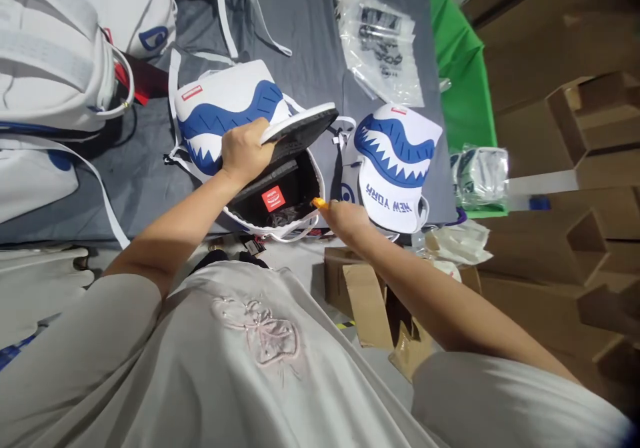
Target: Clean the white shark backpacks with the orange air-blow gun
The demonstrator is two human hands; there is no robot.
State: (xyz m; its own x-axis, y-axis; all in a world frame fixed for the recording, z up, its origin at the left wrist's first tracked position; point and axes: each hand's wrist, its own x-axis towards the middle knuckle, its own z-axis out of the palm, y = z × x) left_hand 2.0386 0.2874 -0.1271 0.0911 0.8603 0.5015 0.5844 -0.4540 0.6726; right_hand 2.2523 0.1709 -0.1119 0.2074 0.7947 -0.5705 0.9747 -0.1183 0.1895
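A white backpack (225,105) with a blue shark-mouth print lies on the grey table (310,28), its main flap open. My left hand (245,151) grips the raised flap (300,128), fingers curled round its edge. The black lining shows inside, with a red label (273,199). My right hand (345,221) is closed at the bag's open rim, pinching a small orange thing (319,203) that I cannot make out. A second shark-print backpack (395,168), lettered NEW YORK, lies just right of my right hand.
More white backpacks (55,55) are piled at the left. Clear plastic bags (380,41) lie at the table's far side and a bagged item (480,175) at the right edge, near green cloth (463,68). Open cardboard boxes (590,128) stand at the right and one (365,295) below the table.
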